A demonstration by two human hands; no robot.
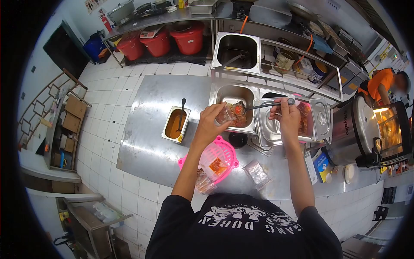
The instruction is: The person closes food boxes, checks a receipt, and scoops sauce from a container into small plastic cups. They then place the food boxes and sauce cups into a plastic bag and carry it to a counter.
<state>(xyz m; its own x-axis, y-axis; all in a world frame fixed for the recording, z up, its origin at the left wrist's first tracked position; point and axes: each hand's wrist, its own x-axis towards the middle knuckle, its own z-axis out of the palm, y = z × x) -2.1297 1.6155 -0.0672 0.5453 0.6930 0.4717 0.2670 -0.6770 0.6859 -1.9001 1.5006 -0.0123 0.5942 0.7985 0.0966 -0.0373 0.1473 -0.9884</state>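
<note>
My left hand [210, 122] is closed on a small clear plastic bag [224, 115], its opening turned toward the ladle. My right hand [286, 115] grips the dark handle of a ladle [264, 105]. The ladle's bowl, loaded with reddish food, meets the mouth of the bag over a steel food pan [220, 91]. More reddish-brown food [237, 123] lies in that pan. Below my left forearm, a pink basket [234, 160] holds a filled bag of orange-red sauce [218, 165].
On the steel table, a small pan of brown sauce [174, 125] with a black ladle stands left. A steel lid [271, 125] lies right of the food pan. A pack of clear bags [257, 174] lies near my body. A large Miyako cooker [351, 129] and a person in orange [380, 84] are at right.
</note>
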